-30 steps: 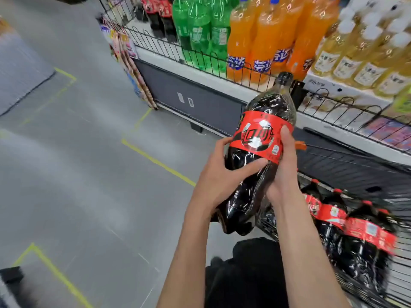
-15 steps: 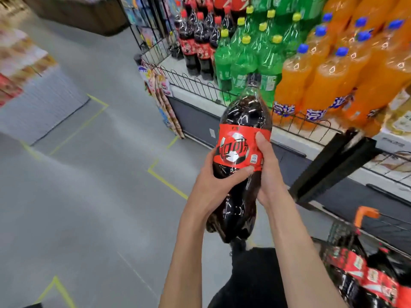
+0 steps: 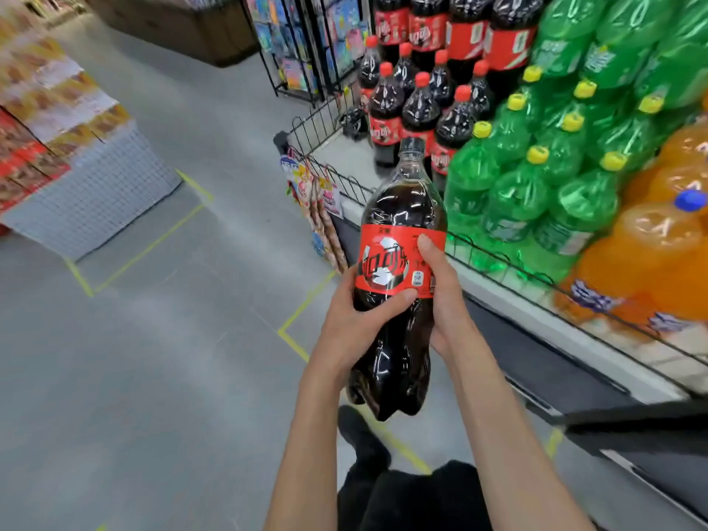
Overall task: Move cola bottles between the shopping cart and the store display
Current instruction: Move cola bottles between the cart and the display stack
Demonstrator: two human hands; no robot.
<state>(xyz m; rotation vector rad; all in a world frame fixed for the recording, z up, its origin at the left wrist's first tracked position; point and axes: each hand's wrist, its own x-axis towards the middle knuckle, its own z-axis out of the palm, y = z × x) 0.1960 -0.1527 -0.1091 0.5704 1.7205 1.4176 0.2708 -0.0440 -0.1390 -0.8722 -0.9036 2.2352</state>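
A cola bottle (image 3: 398,270) is sitting between both hands, left of the display (image 3: 517,300), its bottles (image 3: 417,105) standing behind.

floor (image 3: 134,358): grey, yellow tape lines | wire rack (image 3: 302,40) back | lit bright

A large cola bottle (image 3: 398,262), dark with a red label and a black cap, is held nearly upright in the air just in front of the store display (image 3: 536,308). More cola bottles (image 3: 417,105) with red caps stand upright in rows at the display's far end, beside green ones.
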